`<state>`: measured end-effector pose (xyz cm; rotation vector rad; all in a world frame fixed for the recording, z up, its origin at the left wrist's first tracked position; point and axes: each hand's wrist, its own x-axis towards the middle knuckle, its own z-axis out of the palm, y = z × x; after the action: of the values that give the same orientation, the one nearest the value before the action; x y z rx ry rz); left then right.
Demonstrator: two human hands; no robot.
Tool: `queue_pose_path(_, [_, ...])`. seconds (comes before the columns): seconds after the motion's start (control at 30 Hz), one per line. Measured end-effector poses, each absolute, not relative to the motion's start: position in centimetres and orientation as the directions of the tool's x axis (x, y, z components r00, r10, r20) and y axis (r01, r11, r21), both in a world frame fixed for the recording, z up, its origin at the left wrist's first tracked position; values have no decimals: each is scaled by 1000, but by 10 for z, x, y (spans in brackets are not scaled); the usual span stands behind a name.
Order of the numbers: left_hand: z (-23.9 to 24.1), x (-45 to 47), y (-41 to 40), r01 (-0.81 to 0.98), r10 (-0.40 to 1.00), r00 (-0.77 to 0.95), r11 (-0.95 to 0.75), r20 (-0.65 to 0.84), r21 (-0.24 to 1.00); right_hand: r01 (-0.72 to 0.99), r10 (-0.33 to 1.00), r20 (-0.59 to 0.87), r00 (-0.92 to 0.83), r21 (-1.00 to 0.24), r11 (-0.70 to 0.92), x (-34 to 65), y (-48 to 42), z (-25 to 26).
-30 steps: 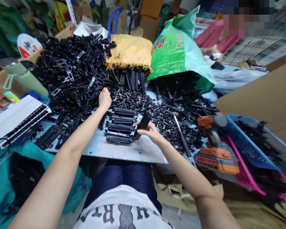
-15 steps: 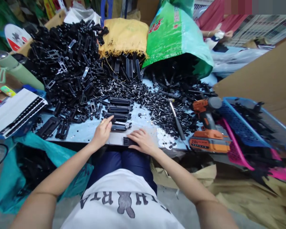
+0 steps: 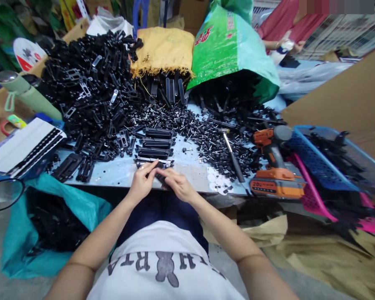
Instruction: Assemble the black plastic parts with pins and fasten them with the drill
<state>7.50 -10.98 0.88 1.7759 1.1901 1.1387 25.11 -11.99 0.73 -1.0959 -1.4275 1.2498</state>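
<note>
A small black plastic part [image 3: 160, 179] is held at the table's front edge, partly covered by my fingers. My right hand [image 3: 178, 183] grips it from the right, fingers closed round it. From the left, my left hand [image 3: 143, 179] comes in with thumb and forefinger pinched together at the part's upper end; whatever lies between those fingertips is too small to make out. Just beyond my hands lies a row of several long black plastic pieces [image 3: 156, 143]. Under the hands is a flat grey plate [image 3: 192, 175].
A heap of black parts [image 3: 90, 83] fills the left. Small pins [image 3: 175, 118] spread across the middle. A hammer [image 3: 233, 156], an orange cordless drill [image 3: 273, 162] and a blue basket [image 3: 328, 162] are on the right. A teal bag [image 3: 54, 225] hangs at lower left; another person's hands [image 3: 287, 43] show far right.
My left hand has moved from the row of long pieces to the black part. My right hand has lifted and tilted that part off the plate, and both hands now meet at it.
</note>
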Motion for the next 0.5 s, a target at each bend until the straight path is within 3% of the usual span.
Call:
queue_pose_path(0.1, [15, 70, -112, 333, 944, 183, -321, 273, 887, 6, 998, -55, 39, -998, -55, 249, -118, 13])
queue_pose_path(0.2, [17, 74, -119, 345, 932, 215, -352, 291, 870, -47, 992, -127, -15, -991, -127, 244, -115, 11])
queue_pose_path(0.37, [18, 78, -124, 357, 905, 274, -409, 324, 840, 114, 984, 88, -154, -988, 106, 247, -114, 6])
queue_pose_path(0.5, [21, 76, -126, 419, 902, 284, -423, 327, 803, 305, 943, 251, -221, -900, 311, 253, -115, 7])
